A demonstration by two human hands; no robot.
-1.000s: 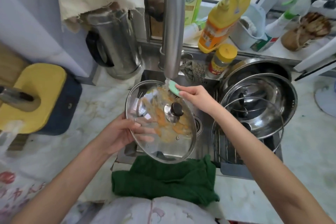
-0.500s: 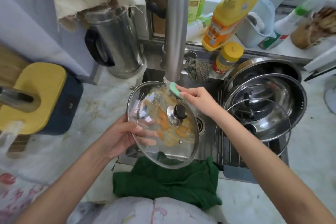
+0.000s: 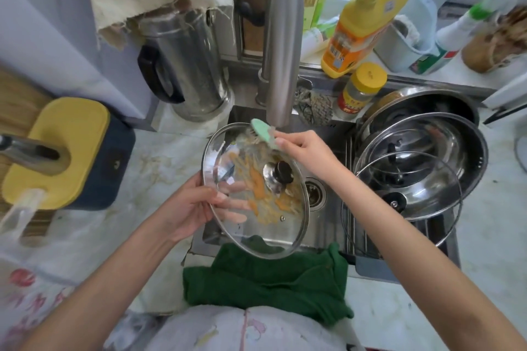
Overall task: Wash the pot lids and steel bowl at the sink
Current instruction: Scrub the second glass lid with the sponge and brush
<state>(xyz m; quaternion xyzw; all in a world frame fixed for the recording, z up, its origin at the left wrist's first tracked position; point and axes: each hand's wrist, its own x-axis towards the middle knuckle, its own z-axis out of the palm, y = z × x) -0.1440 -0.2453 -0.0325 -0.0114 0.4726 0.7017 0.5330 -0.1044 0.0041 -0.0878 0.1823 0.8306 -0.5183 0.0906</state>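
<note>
We hold the glass pot lid (image 3: 273,234) over the sink (image 3: 323,225), under the faucet (image 3: 282,37). Our left hand (image 3: 196,205) clamps its left rim, thumb on top and fingers showing through the glass underneath. Our right hand (image 3: 305,151) is curled around the handle of a green scrub brush (image 3: 263,134), whose bristles meet the lid's far edge, just beyond that hand's fingertips.

We judge the lid moderately heavy for its size, rigid and breakable: glass in a steel band. With orange residue smeared on it, and likely wet, it is probably slippery, so a rim pinch like the left hand's needs firm pressure. The black knob (image 3: 282,172), just below the right hand, would give a surer hold, but gripping it would block scrubbing that face. We would avoid knocking the rim against the faucet or the sink wall.

The lid lies knob side up, that face turned toward us and tilted. Being round, it has no true long axis. From here it reads as an oval running from the brush, past the left hand's fingertips, to the near edge above the green towel (image 3: 265,279).

To the right of the right forearm, a second glass lid (image 3: 422,179) leans on the steel bowl (image 3: 470,157), both apparently awaiting their turn.
</note>
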